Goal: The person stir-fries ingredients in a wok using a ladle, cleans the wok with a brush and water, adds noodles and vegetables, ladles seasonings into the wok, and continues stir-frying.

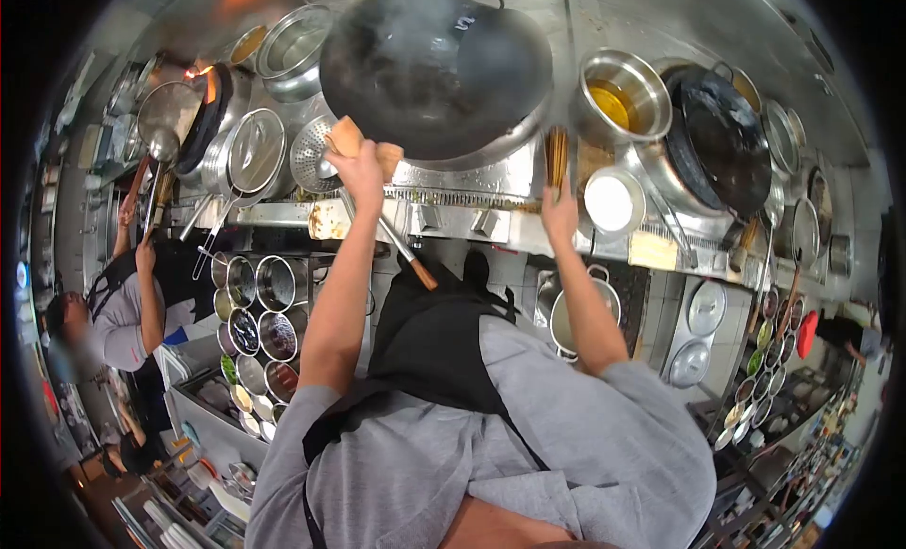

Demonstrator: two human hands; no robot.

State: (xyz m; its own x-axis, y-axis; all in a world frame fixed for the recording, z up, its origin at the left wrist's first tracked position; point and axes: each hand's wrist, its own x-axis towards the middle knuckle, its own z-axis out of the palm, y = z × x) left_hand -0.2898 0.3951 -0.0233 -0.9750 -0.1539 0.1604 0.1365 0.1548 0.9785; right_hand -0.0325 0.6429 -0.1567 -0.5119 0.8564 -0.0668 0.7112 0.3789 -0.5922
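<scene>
My left hand (pixel 361 176) is closed on a folded tan cloth (pixel 347 136) at the near left rim of the large black wok (pixel 406 86). Thin steam hangs over the wok. Just beside that hand lies a perforated skimmer (pixel 310 159), its long handle running down past my wrist to a wooden end. My right hand (pixel 560 214) is wrapped round the lower end of a bamboo wok brush (pixel 557 157), which points away from me, right of the wok.
To the right stand a steel pot (pixel 649 86) of yellow liquid, a white container (pixel 613 202) and another wok (pixel 727 138). Mesh strainers (pixel 255 152) sit on the left. A co-worker (pixel 132 304) works at the far left near a flame. Several ingredient tins (pixel 276 283) stand below.
</scene>
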